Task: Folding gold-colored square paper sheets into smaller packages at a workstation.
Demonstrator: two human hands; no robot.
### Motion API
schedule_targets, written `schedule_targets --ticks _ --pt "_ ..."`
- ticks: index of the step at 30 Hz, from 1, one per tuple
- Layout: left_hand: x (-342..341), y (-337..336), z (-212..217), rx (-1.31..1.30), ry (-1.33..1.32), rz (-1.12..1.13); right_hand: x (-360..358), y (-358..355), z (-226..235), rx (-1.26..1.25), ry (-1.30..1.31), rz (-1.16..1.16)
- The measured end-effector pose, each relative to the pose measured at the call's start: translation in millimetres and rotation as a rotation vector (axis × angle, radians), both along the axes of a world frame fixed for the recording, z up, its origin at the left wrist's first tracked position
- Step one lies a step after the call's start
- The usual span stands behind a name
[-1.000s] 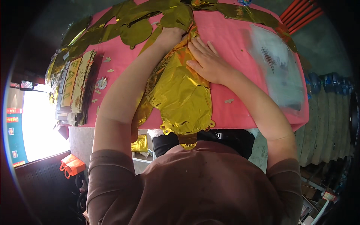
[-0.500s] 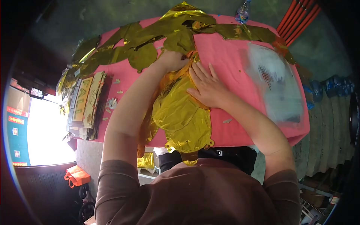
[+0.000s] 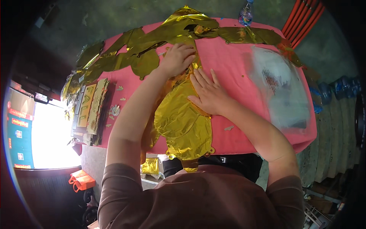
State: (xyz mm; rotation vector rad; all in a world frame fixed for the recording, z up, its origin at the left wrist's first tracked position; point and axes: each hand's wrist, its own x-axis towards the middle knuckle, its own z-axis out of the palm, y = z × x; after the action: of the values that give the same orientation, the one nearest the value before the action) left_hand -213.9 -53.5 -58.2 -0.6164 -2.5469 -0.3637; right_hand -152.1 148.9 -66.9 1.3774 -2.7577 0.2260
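Balloon, gold foil, long axis running from table near edge toward far edge. Right hand flat, fingers spread, pressing mid-balloon; left hand curled on its far end.

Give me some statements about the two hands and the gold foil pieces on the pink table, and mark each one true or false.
1. The right hand lies flat with spread fingers on a gold foil balloon. True.
2. The left hand holds the plastic bottle. False: the bottle stands alone at the far edge of the pink table, and the left hand presses on gold foil.
3. A clear plastic bag lies on the table to the right of the hands. True.
4. The gold foil balloon lies wholly on the table. False: its near end hangs over the table edge toward the person.
5. A stack of flat gold packs lies at the table's left side. True.
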Motion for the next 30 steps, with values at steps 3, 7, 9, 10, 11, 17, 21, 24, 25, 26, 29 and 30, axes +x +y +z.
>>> schedule_targets --ticks 3,7,9,10,11,17,21,24,25,26,29,30 --pt "-5.2 0.3 -6.5 -0.028 -0.049 0.021 1.9 -2.5 1.7 0.004 -0.001 0.013" --pt "-20.6 -2.7 -8.1 -0.077 -0.149 0.032 1.9 -2.7 -2.1 -0.012 0.001 0.008" --pt "-26.2 -3.4 -4.4 -0.065 -0.213 0.041 2.3 -3.0 1.3 0.025 -0.011 0.007" --pt "-29.8 -3.3 -2.3 -0.049 -0.237 0.055 2.0 -2.6 0.8 0.027 -0.016 0.006" --pt "-31.7 -3.2 -1.4 -0.033 -0.262 0.069 1.7 -2.5 0.0 0.011 -0.011 0.011" --pt "-33.0 11.2 -0.9 -0.212 -0.239 0.189 -0.4 -1.0 -2.8 -0.027 -0.012 0.014" --pt "-30.8 10.5 -5.9 -0.226 -0.151 0.217 0.2 -0.8 -1.9 -0.045 -0.003 0.023" --pt "-30.6 13.9 0.9 -0.278 -0.190 0.274 0.4 -1.3 -3.6 -0.033 -0.006 0.022" --pt "-32.0 13.9 3.8 -0.289 -0.243 0.298 0.7 -1.4 -3.9 -0.032 0.002 0.035" --pt "-32.4 11.9 7.2 -0.299 -0.296 0.326 1.2 -2.3 -4.1 -0.042 -0.013 0.035" --pt "-22.7 0.8 21.6 -0.095 -0.223 0.331 1.4 -4.3 -1.4 -0.035 -0.033 0.045" --pt "-15.9 -5.3 26.8 -0.094 -0.229 0.356 0.9 -5.5 -0.1 -0.021 -0.035 0.039"
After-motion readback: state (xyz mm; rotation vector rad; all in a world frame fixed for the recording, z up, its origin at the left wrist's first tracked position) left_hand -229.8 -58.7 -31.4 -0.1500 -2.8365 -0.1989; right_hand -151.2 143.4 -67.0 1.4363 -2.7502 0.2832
